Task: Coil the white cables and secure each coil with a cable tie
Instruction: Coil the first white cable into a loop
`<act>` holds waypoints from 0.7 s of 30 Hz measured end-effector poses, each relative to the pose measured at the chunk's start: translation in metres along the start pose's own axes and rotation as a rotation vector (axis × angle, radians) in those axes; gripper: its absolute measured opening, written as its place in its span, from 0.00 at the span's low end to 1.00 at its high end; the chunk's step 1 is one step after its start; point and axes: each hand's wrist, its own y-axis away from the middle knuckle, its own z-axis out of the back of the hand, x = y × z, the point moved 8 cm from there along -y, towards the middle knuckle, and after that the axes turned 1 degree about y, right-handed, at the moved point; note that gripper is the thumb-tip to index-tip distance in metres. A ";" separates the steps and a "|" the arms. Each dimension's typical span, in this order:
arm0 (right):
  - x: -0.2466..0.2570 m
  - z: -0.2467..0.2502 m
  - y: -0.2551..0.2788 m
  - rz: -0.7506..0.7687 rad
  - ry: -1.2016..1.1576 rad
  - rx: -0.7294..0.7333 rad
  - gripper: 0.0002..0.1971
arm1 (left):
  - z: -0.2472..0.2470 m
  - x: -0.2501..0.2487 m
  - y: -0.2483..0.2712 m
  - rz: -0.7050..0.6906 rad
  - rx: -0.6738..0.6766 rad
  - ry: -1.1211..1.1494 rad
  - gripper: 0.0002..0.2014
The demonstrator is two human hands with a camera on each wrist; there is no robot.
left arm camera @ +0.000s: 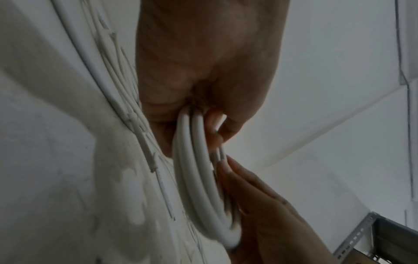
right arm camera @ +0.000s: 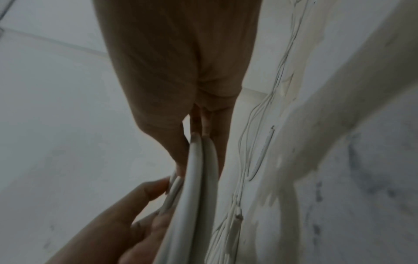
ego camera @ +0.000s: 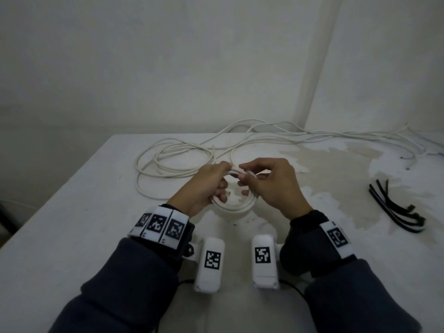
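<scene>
A small coil of thick white cable (ego camera: pixel 236 205) hangs between both hands above the white table (ego camera: pixel 72 224). My left hand (ego camera: pixel 206 186) grips the coil on its left side, fingers curled round the loops (left arm camera: pixel 194 169). My right hand (ego camera: pixel 266 181) pinches the coil's top and right side; the strands (right arm camera: pixel 201 169) pass between thumb and fingers. Loose white cables (ego camera: pixel 173 159) lie in wide loops behind the hands and trail to the far right (ego camera: pixel 336 135). A bunch of black cable ties (ego camera: pixel 396 207) lies on the right.
The table stands against a white wall corner (ego camera: pixel 319 68). Its surface is stained and patchy at the right (ego camera: pixel 348 169). The table's left edge (ego camera: pixel 48 203) runs diagonally. A metal shelf frame (left arm camera: pixel 361 237) shows in the left wrist view.
</scene>
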 end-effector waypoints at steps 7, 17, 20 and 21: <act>-0.001 0.005 0.000 0.011 0.092 0.033 0.07 | -0.007 0.000 0.001 -0.039 0.056 0.077 0.11; 0.003 0.003 0.000 0.012 0.107 0.078 0.10 | -0.004 -0.002 0.000 -0.065 -0.026 -0.057 0.10; 0.002 0.004 0.000 0.039 0.129 0.074 0.07 | -0.008 -0.001 0.000 -0.060 0.018 -0.025 0.06; 0.002 0.005 0.000 0.044 0.142 0.074 0.08 | -0.009 0.000 0.000 -0.064 0.031 -0.039 0.06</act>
